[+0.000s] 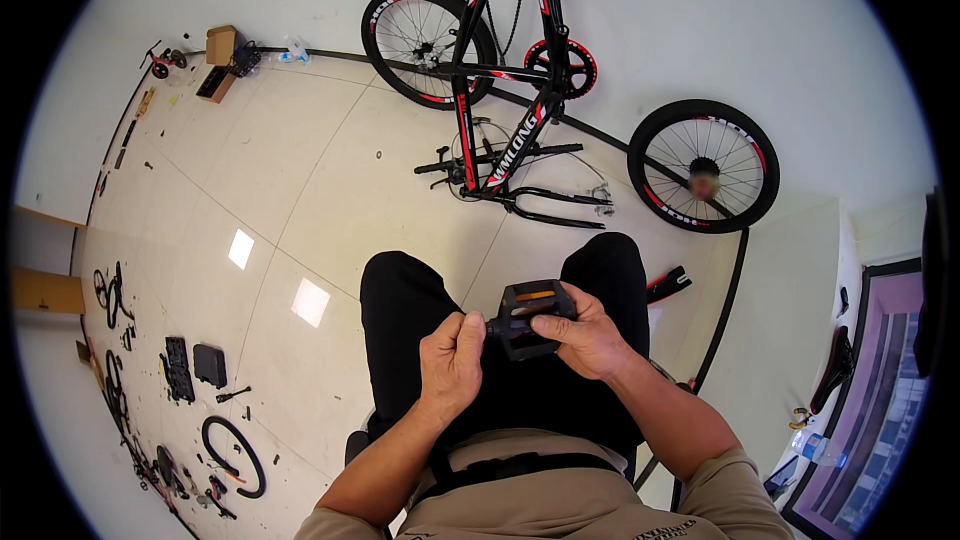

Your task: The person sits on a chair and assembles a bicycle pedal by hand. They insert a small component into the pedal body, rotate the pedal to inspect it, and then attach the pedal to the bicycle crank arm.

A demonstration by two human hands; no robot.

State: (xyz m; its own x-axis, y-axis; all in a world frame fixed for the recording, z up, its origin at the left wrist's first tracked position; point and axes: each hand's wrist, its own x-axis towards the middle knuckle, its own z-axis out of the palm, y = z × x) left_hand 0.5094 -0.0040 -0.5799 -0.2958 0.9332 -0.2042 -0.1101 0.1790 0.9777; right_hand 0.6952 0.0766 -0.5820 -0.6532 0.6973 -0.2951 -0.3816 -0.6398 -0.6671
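Grasping pedal point(518, 310) in right hand point(597, 340), pinching axle end point(491, 330) in left hand point(451, 361); not attached to bike frame point(518, 146), seemingly far from done.

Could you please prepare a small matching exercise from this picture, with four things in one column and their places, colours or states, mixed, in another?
1. pedal
2. bicycle frame
3. cardboard box
4. plastic bottle

A. brown and open, at upper left
B. clear, near the window
C. held by the left hand and right hand
D. black, with red and white markings

Pairs: 1-C, 2-D, 3-A, 4-B
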